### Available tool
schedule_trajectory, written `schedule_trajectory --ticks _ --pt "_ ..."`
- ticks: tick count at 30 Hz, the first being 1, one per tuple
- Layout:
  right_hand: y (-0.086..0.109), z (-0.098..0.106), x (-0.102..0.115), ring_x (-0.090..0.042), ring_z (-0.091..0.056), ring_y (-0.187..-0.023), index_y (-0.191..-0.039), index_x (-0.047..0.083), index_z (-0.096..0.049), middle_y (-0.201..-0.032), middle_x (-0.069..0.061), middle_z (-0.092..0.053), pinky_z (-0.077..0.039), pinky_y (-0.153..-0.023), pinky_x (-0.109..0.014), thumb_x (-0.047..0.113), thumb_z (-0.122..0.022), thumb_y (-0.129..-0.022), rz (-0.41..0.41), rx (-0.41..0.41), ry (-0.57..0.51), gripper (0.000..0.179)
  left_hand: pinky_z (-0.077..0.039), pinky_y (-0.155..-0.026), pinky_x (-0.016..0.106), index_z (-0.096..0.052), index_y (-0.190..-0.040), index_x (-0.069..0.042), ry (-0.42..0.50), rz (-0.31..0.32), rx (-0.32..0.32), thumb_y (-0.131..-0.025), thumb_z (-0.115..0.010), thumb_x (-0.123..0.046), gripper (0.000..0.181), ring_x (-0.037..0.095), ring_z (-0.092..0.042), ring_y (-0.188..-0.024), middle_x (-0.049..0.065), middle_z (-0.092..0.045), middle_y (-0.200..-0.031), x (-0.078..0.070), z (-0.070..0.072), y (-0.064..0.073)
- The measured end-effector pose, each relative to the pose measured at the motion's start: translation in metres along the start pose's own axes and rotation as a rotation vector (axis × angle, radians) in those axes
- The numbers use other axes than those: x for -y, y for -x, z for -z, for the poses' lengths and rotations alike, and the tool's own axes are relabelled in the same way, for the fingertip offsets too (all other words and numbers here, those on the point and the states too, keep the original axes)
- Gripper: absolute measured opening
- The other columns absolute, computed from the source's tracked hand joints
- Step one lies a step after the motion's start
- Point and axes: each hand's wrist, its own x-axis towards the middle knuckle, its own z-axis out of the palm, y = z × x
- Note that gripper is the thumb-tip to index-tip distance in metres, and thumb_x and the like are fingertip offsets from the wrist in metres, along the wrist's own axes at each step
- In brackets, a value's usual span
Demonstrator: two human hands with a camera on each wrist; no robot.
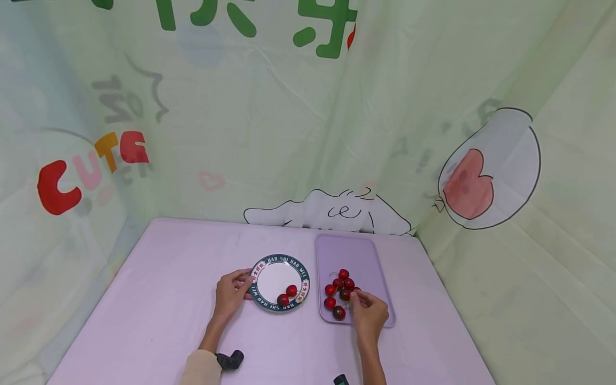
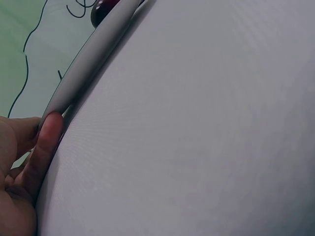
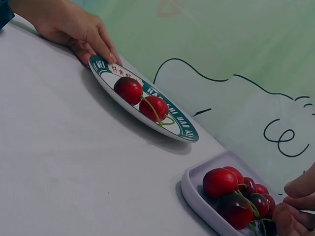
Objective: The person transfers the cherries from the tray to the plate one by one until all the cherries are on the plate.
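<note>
Left hand [image 1: 231, 291]: grip pinched on the left edge of the plate [image 1: 276, 275], thumb at the rim, fingers reaching beneath. Two cherries [image 1: 291, 290] lie on the plate, on the side away from this grip and toward the near edge.

Right hand [image 1: 371, 316]: fingers bent, fingertips close together at the right side of a cluster of cherries [image 1: 338, 284] in the purple tray [image 1: 344, 248]. Cannot tell whether this grip has hold of a cherry or a stem. Tray sits on the counter [image 1: 192, 256], just right of the plate and apart from it.

Writing: dark green plate rim reads "HAO SHI HAO WEI", repeated, with small red Chinese characters on pale panels. Curtain [image 1: 289, 133] behind carries "CUTE" [image 1: 107, 143] in coloured letters; large green characters [image 1: 337, 15] are cut off by the top of the head view.

Obscured: cherries overlap, and the right fingers cover some, so no sure count. Left wrist view gives mostly counter, the plate edge-on, and one dark cherry cropped at the top. A dark object [image 1: 341, 380] at the bottom of the head view is cropped, unidentified.
</note>
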Motion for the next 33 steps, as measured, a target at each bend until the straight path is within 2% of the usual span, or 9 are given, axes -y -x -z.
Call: schedule_trajectory --ticks 11,20,27,33 --pt "0.0018 0.0022 0.0022 -0.009 -0.063 -0.073 -0.101 -0.008 -0.083 -0.087 -0.019 -0.08 -0.049 -0.06 -0.013 0.003 -0.082 -0.093 -0.057 0.061 0.112 0.013 -0.06 -0.058 0.018 -0.074 -0.136 -0.002 0.006 0.005 0.006 -0.103 -0.075 -0.008 0.034 0.013 -0.071 -0.059 0.015 -0.076 -0.102 -0.0018 0.0007 0.0008" --pt "0.0031 0.0019 0.0022 -0.01 -0.061 -0.07 -0.101 -0.01 -0.082 -0.083 -0.019 -0.078 -0.048 -0.055 -0.016 0.004 -0.082 -0.093 -0.073 0.099 0.158 0.016 -0.061 -0.058 0.018 -0.074 -0.137 -0.003 0.007 0.012 0.006 -0.104 -0.074 -0.008 0.034 0.013 -0.071 -0.061 0.016 -0.075 -0.103 -0.0018 -0.0007 0.0005" --pt "0.0023 -0.0002 0.002 -0.01 -0.06 -0.064 -0.096 -0.011 -0.083 -0.075 -0.017 -0.076 -0.046 -0.053 -0.018 0.004 -0.084 -0.09 -0.064 0.086 0.181 0.016 -0.061 -0.058 0.018 -0.074 -0.137 -0.003 0.0 0.014 0.0 -0.104 -0.075 -0.009 0.034 0.013 -0.07 -0.061 0.015 -0.074 -0.102 -0.0012 -0.0007 0.0004" --pt "0.0015 -0.0015 0.0012 -0.013 -0.061 -0.065 -0.095 -0.011 -0.083 -0.076 -0.018 -0.076 -0.046 -0.052 -0.02 0.006 -0.085 -0.09 -0.054 0.091 0.2 0.017 -0.061 -0.058 0.017 -0.074 -0.137 -0.004 -0.001 0.022 0.0 -0.104 -0.075 -0.009 0.033 0.012 -0.07 -0.062 0.015 -0.075 -0.104 0.0 -0.0012 0.0007"
